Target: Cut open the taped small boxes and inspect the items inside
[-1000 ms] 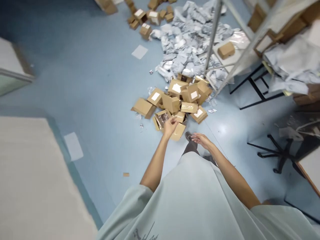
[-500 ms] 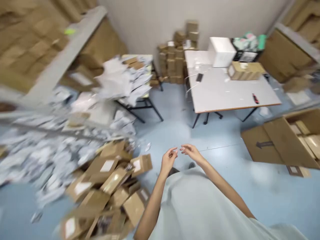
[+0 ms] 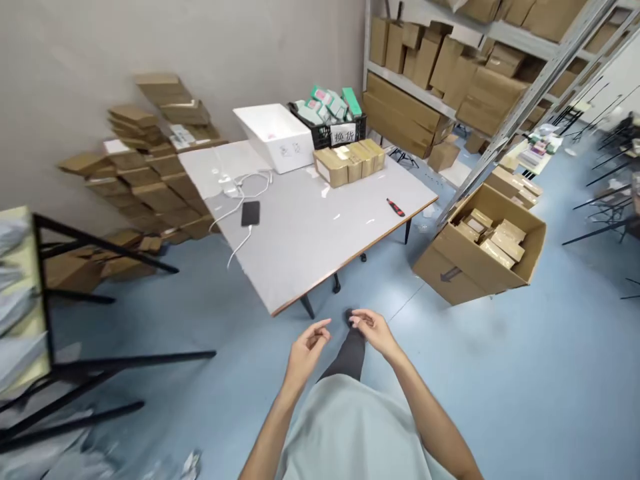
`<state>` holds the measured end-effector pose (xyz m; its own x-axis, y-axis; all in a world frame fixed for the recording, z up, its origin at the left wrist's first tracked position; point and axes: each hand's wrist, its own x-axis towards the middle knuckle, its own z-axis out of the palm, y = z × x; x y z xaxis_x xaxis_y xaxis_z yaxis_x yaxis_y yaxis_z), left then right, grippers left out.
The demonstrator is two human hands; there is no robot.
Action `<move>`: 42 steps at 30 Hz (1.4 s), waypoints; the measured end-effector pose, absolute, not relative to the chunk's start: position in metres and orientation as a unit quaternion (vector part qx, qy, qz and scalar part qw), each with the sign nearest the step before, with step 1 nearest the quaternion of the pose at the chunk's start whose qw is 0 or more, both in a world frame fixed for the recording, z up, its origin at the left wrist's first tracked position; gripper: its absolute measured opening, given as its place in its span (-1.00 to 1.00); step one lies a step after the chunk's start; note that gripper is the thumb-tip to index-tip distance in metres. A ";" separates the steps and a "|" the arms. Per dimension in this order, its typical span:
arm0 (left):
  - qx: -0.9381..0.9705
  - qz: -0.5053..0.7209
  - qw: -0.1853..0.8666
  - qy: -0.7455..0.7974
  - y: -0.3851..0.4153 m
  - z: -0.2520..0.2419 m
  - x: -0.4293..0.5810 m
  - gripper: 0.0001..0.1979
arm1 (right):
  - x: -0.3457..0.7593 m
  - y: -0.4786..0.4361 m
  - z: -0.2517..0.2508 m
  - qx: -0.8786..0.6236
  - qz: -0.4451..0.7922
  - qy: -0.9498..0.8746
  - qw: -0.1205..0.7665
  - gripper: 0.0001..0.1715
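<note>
My left hand [image 3: 305, 350] hangs in front of my body with its fingers loosely curled and nothing in them. My right hand [image 3: 373, 330] is level with it, a little to the right, fingers also loosely bent and empty. Both hover over the blue floor, just short of the near corner of a white table [image 3: 310, 240]. On the table lie a black phone [image 3: 251, 213] with white cables, a red-handled cutter [image 3: 395, 207], a row of small brown boxes [image 3: 349, 161], a white bin [image 3: 280, 137] and a black crate [image 3: 334, 120] of green packets.
A large open carton [image 3: 480, 250] of small boxes stands on the floor to the right, below metal shelving [image 3: 520, 107] loaded with cartons. Flat cardboard is stacked [image 3: 145, 167] against the wall at left. A black-framed table [image 3: 45, 300] holding grey bags is at far left.
My view has swung from the heap of small boxes on the floor round to the white table. My left hand has left the box heap; both hands now hang empty before me.
</note>
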<state>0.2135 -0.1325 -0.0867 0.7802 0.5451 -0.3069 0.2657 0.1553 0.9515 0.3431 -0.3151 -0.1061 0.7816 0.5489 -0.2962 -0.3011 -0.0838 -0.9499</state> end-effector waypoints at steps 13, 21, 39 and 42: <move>0.645 0.042 0.747 0.154 -0.074 -0.045 0.557 -0.61 | 0.617 -0.295 -0.059 -0.724 0.177 0.005 0.667 -0.15; 0.633 0.051 0.756 0.162 -0.057 -0.051 0.684 -0.60 | 0.759 -0.279 -0.118 -0.729 0.198 0.005 0.655 -0.10; 0.584 0.169 0.682 0.406 -0.045 -0.024 0.882 -0.45 | 1.214 -0.035 -0.064 -0.858 0.117 -0.392 0.311 -0.04; 0.569 0.186 0.652 0.466 -0.045 -0.028 0.874 -0.39 | 1.247 0.013 -0.096 -0.870 0.176 -0.370 0.273 0.22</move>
<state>0.8735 -0.0449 -0.0279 0.4957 0.7729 -0.3960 0.2877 0.2841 0.9146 1.2467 0.0133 -0.0961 0.6636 0.7407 -0.1047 0.5479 -0.5765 -0.6061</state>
